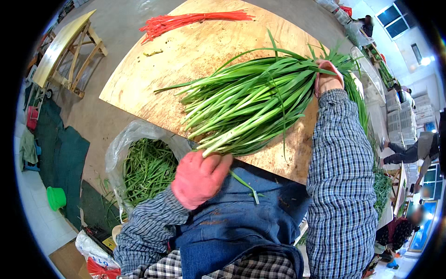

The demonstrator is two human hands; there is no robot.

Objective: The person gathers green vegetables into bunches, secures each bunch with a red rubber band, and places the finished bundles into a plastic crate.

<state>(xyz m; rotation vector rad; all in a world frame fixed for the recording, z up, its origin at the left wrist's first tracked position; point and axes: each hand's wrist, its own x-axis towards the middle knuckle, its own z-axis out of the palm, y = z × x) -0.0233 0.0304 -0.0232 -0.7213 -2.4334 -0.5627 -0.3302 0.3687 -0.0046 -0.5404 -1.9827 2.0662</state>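
A large bundle of garlic chives (251, 100) lies across the wooden tabletop, pale stalk ends toward me and green leaf tips at the far right. My right hand (329, 76), partly covered in pink, is closed around the leafy end; leaves hide most of its fingers. At the near table edge my left hand (200, 176), in a pink glove, is closed at the pale stalk ends, its fingertips hidden beneath. Beside that glove a single loose green stalk (244, 182) slants down over my blue apron (232, 223).
Red ties (195, 22) lie at the table's (139, 79) far edge. Left of my knees stands a clear plastic bag (114, 153) full of green trimmings. More greens (382, 186) lie beyond my right arm. A wooden bench (62, 44) and green basin (56, 198) are leftward; people are at right.
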